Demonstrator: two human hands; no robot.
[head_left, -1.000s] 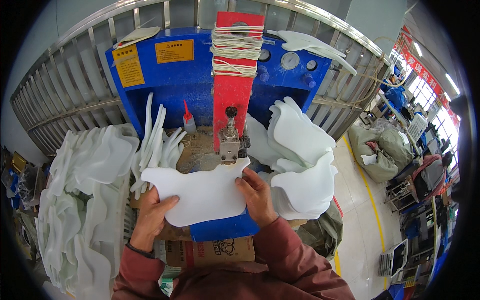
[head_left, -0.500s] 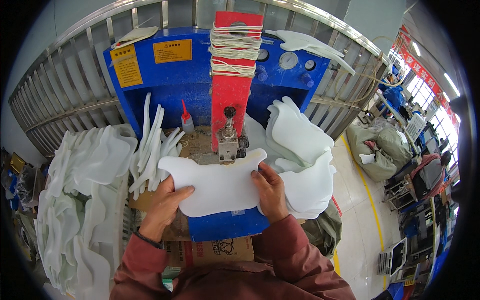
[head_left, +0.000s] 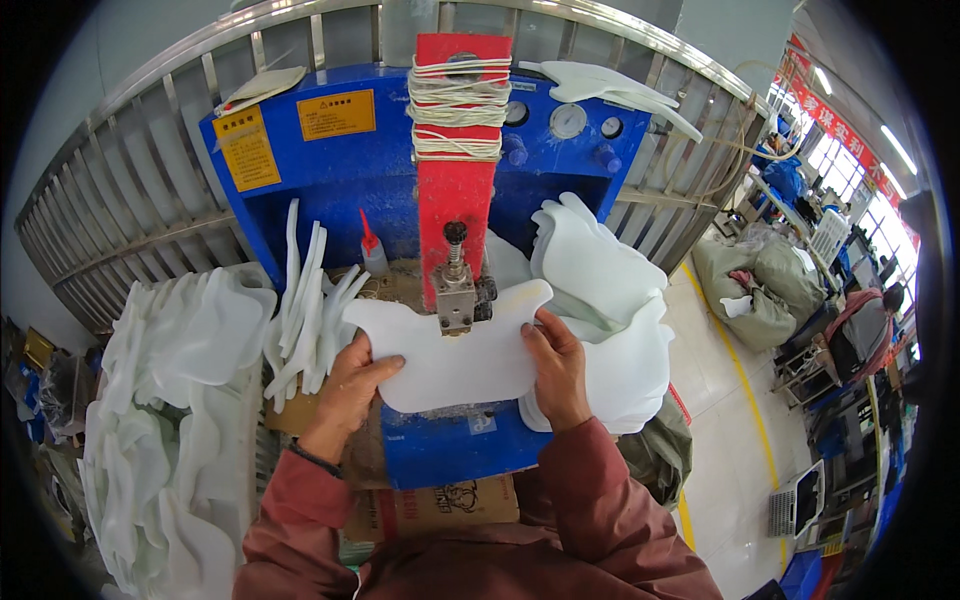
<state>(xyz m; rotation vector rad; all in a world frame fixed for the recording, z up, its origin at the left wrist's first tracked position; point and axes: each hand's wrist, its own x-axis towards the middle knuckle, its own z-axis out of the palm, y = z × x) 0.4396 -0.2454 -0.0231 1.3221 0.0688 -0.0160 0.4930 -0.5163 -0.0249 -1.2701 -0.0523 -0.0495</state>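
Observation:
A white, wavy-edged foam-like pad spans the space between my two hands, lying roughly flat above the blue base of a machine. My left hand pinches its left edge, thumb on top and the other fingers mostly hidden below. On the opposite edge, my right hand grips in the same way. The metal head with its spring, at the lower end of a red arm, overlaps the pad's far middle part. Whether it presses on the pad, I cannot tell.
Similar white pads are stacked at the right, with a large pile on the left. Narrow white strips and a red-tipped squeeze bottle stand left of the arm. A cardboard box sits below; metal railing runs behind.
Both hands have moved the pad away from me and slightly right, so its far part now reaches beneath the metal head. My grip looks the same. The view has shifted a little.

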